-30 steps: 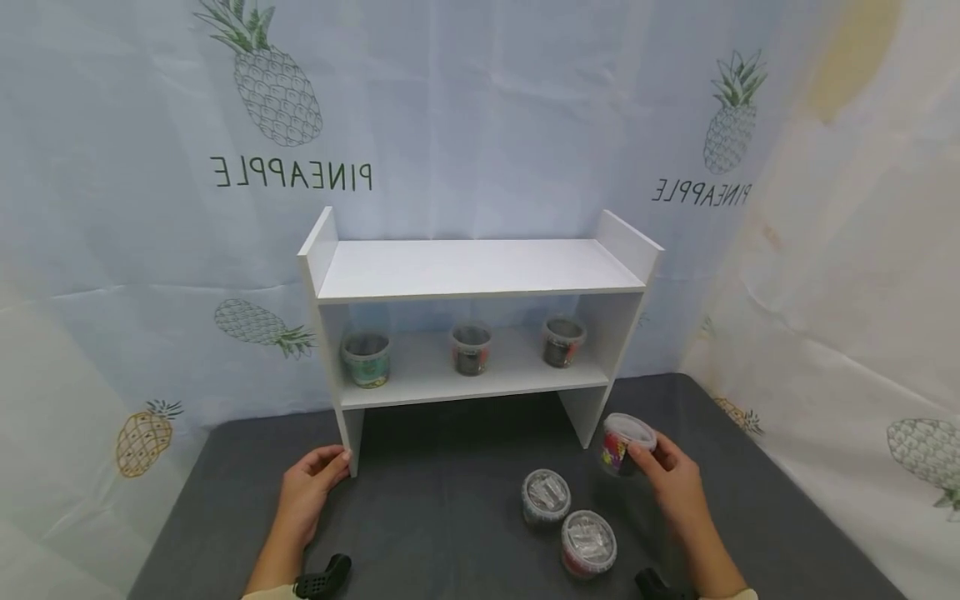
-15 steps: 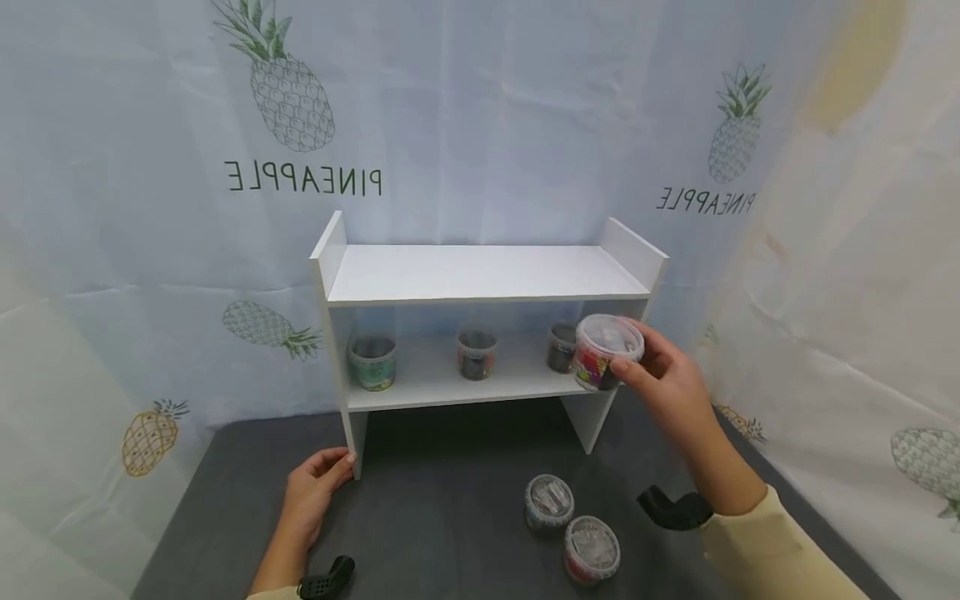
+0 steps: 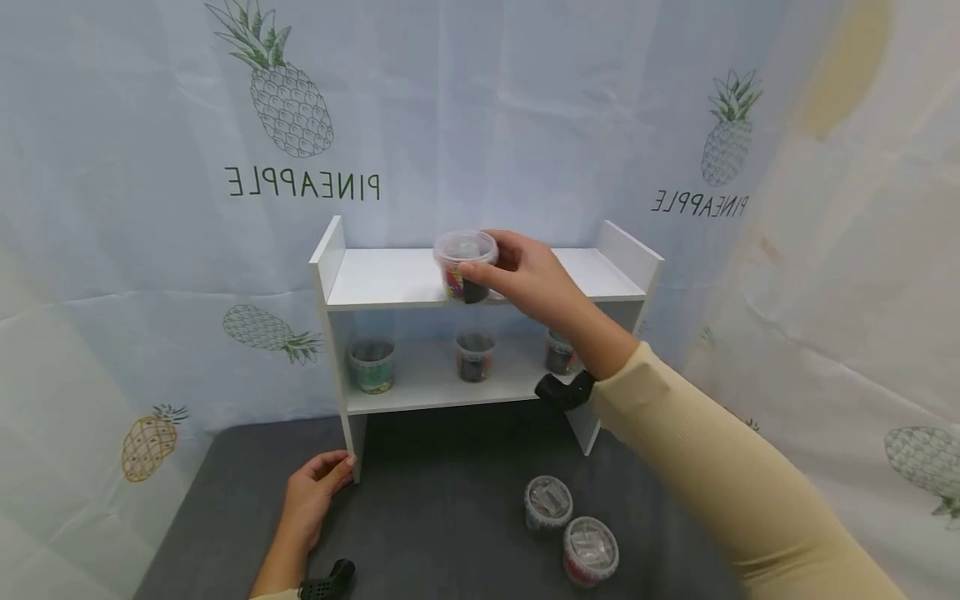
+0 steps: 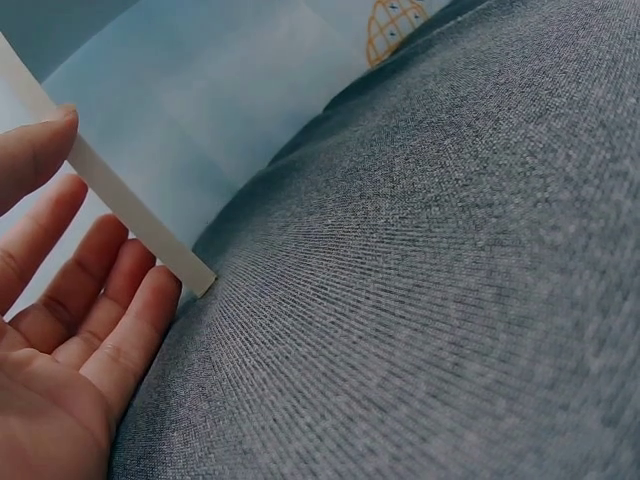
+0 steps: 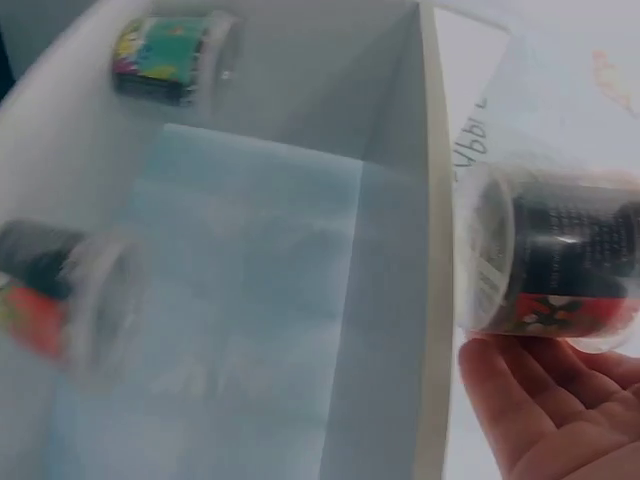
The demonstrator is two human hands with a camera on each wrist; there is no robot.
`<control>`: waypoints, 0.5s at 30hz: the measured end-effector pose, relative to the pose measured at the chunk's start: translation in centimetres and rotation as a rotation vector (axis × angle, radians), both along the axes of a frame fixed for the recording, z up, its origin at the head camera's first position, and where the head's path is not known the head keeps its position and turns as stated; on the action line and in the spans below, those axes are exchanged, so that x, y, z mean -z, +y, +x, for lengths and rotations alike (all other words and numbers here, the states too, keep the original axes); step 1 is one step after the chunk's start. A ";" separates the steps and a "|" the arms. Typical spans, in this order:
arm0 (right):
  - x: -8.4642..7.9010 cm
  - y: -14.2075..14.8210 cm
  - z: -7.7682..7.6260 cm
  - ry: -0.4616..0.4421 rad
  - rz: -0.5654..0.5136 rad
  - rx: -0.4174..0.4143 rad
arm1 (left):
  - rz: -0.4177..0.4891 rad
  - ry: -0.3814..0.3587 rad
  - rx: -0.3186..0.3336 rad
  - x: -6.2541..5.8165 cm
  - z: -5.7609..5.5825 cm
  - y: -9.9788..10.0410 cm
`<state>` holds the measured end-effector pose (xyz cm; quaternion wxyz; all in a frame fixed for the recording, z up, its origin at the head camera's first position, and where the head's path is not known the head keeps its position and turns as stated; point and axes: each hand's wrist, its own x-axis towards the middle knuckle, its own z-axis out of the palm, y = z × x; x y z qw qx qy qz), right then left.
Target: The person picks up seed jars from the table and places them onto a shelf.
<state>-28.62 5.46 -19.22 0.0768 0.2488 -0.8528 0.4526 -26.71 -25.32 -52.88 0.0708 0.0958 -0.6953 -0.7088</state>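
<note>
A clear lidded plastic tub [image 3: 457,279] with a colourful label is pinched between thumb and fingers of my right hand [image 3: 528,279]. It stands upright at the upper board's front edge; the right wrist view shows the tub [image 5: 570,255] above that board. Whether it touches the board I cannot tell. The white two-tier shelf [image 3: 382,275] has similar tubs on its lower board: a green-labelled tub [image 3: 372,365], a middle tub [image 3: 476,357] and a right tub [image 3: 560,354], partly hidden. My left hand [image 3: 311,492] holds the shelf's left side panel [image 4: 140,220] near its foot.
Two more lidded tubs, one dark [image 3: 547,504] and one with red on it [image 3: 591,552], stand on the dark grey tabletop [image 3: 435,533]. Behind the shelf hangs a pineapple-print curtain [image 3: 465,125]. My right forearm crosses in front of the shelf's right side.
My right hand has lifted the tub from over the table's right side, up and leftward to the upper board. The left hand stays at the side panel.
</note>
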 end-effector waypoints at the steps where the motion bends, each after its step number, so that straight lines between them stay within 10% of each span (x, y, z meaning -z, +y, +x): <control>1: -0.2 -0.9 -0.6 -0.022 0.003 -0.017 | -0.003 -0.003 -0.001 0.1 0.0 0.0; 15: -1.0 -9.7 -5.6 -0.091 0.073 -0.030 | -0.020 -0.002 0.007 0.0 0.0 -0.1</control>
